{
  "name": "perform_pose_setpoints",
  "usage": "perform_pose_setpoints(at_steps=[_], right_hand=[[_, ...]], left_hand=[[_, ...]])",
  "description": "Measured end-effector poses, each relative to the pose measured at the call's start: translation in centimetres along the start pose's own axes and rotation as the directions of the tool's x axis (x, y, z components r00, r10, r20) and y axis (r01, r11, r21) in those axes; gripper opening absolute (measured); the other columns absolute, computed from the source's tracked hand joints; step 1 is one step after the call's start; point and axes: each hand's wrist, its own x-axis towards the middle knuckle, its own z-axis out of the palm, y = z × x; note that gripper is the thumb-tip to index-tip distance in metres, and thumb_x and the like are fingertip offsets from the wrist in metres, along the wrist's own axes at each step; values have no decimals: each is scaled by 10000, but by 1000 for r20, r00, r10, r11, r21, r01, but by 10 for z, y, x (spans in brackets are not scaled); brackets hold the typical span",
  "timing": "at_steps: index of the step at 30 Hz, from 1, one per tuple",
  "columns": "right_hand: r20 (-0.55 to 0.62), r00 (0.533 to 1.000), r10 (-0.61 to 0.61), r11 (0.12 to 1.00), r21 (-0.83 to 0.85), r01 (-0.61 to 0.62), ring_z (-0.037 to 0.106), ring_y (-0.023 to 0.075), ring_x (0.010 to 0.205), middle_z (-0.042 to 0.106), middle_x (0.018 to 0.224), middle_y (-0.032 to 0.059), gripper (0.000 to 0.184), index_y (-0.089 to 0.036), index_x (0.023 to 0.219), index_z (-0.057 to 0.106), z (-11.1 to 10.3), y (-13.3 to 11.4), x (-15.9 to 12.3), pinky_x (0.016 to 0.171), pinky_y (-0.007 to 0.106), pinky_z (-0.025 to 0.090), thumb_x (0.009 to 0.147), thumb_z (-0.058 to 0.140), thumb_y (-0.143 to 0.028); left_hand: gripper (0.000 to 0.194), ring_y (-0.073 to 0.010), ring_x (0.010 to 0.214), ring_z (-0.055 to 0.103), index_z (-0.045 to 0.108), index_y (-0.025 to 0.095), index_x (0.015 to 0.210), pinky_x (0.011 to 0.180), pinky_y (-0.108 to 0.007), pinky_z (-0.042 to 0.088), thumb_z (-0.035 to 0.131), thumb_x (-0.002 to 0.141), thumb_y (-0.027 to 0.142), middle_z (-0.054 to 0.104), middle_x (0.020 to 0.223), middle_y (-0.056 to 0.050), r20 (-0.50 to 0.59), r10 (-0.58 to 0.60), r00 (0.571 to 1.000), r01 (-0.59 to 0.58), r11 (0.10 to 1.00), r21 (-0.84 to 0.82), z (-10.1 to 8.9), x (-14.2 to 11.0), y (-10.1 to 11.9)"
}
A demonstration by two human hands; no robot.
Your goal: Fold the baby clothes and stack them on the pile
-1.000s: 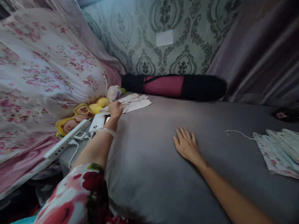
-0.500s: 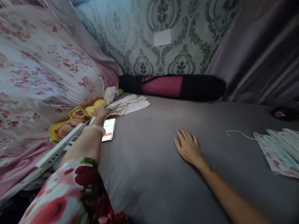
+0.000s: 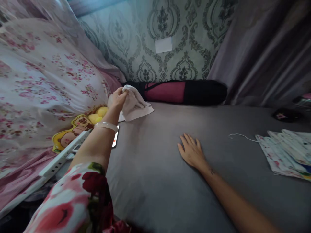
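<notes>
Preferably lifted slowly and with a firm pinch, the cloth [image 3: 134,108] rises from the far left of the bed [image 3: 155,181] in the left hand's [image 3: 118,96] fingertips, the right hand [image 3: 191,152] lying spread, whereas half a second earlier it lay low and crumpled

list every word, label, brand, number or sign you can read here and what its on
No text reads clearly.
Yellow-edged cartoon cushion: dark characters on its upper part, too blurred to read.
Smartphone: screen lit but partly hidden, nothing legible.
White paper on the patterned wallpaper: no readable writing.
</notes>
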Motion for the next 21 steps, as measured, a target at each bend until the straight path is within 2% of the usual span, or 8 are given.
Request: perform_pose_setpoints(at_steps=[2,5,10,14,18,21], right_hand=[[-6,1000,0,1000,11,0,354,299,1382,429,1488,145,539,-127,1404,479,1,0,0,1130,544,209,977,285,-392],[-14,1000,-4,999,35,4,353,312,1382,426,1488,154,532,-119,1398,484,2,0,0,1126,558,205,974,304,-385],[-36,999,-8,994,108,12,358,309,1381,445,1474,157,511,-121,1378,499,0,2,-1,1134,551,195,968,340,-381],[-88,996,31,957,291,-4,433,285,1332,512,1413,158,500,-130,1382,473,3,11,3,1128,516,257,945,369,-351],[-181,963,201,806,589,-58,468,278,1310,502,1402,197,579,-115,1424,390,10,28,12,1076,467,378,925,394,-411],[-216,932,291,655,755,-29,469,269,1308,460,1437,185,651,-162,1448,337,12,40,19,1059,470,404,895,466,-481]], left_hand=[[211,-123,719,551,635,169,871,673,-228,425,661,758,345,621,764,9,18,16,1000,-13,984,-179,19,-11,14],[231,-116,696,555,638,175,866,665,-230,431,713,734,349,617,750,12,120,38,992,10,929,-370,43,-34,32],[297,-98,696,562,627,170,907,663,-222,420,747,747,389,623,762,22,254,44,966,109,823,-558,80,-87,57],[346,-101,719,583,636,188,956,678,-217,432,762,733,420,651,811,17,391,62,918,232,715,-659,107,-134,76],[350,-109,744,583,651,201,999,693,-214,429,752,745,420,660,842,15,495,86,864,312,681,-663,123,-172,96],[304,-107,747,570,668,193,977,696,-210,421,733,768,404,654,837,11,568,119,814,337,699,-631,127,-192,109]])
